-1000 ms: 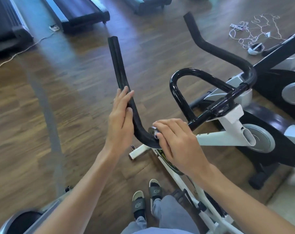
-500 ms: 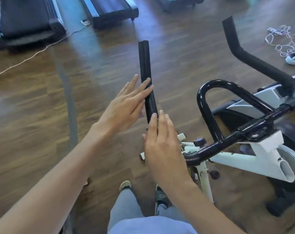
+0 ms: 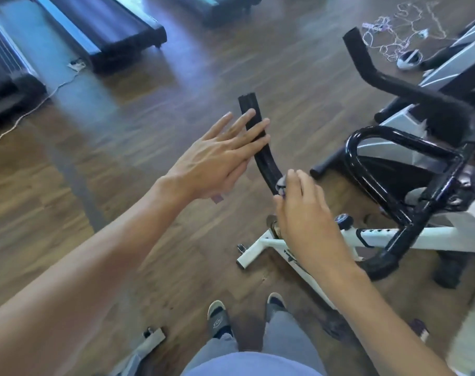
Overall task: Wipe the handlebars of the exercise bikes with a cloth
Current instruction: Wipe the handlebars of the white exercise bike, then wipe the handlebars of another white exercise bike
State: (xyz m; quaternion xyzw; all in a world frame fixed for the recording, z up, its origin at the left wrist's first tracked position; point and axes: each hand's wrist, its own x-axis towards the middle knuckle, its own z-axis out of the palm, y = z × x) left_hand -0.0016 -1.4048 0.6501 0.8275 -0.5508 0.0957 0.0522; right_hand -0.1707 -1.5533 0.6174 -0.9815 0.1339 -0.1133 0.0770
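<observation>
The white exercise bike [image 3: 421, 237] stands in front of me with black handlebars. Its left horn [image 3: 269, 169] curves up toward a tip near the middle of the view. My left hand [image 3: 220, 158] lies flat with straight fingers against the upper part of this horn. My right hand [image 3: 307, 221] is lower, at the horn's bend, and its fingertips pinch a small crumpled grey cloth [image 3: 281, 185] against the bar. The centre loop [image 3: 353, 147] and the right horn [image 3: 366, 66] are untouched.
Treadmills [image 3: 108, 25] stand at the top left, with a cable [image 3: 27, 112] trailing over the wooden floor. A tangle of cords [image 3: 393, 31] lies at the top right beside a second machine [image 3: 461, 50]. My slippered feet [image 3: 217, 318] are below.
My left hand has slid up the left horn toward its tip. My right hand went up the bar with flat fingers, then came back to the bend with the cloth showing at its fingertips.
</observation>
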